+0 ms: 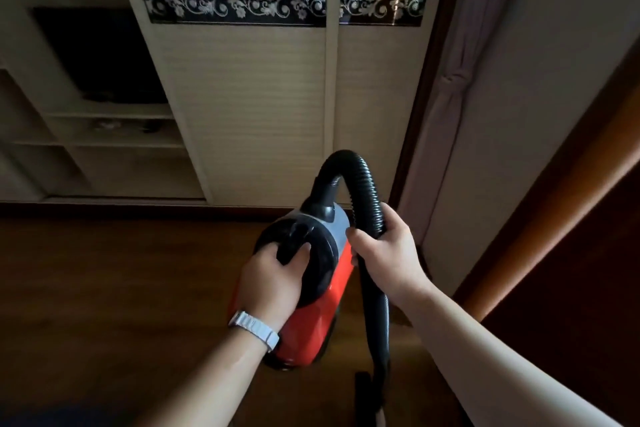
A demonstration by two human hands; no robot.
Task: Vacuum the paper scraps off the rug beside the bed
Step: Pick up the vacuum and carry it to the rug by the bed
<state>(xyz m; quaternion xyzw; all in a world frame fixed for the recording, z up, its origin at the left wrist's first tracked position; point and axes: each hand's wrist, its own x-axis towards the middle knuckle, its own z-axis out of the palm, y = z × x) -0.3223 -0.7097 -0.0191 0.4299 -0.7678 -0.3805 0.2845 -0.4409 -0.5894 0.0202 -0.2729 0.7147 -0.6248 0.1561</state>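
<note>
Vacuum red-bodied, left hand fingers curled round its black handle, right hand fingers wrapped round hose

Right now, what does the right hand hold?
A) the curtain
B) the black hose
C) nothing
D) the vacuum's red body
B: the right hand is curled round the hose, while the left hand grips the handle on top of the vacuum.

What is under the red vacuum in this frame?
Dark wooden floor shows around the vacuum; the patch directly beneath is covered by its body. The left hand grips its top handle, the right hand the hose.
</note>
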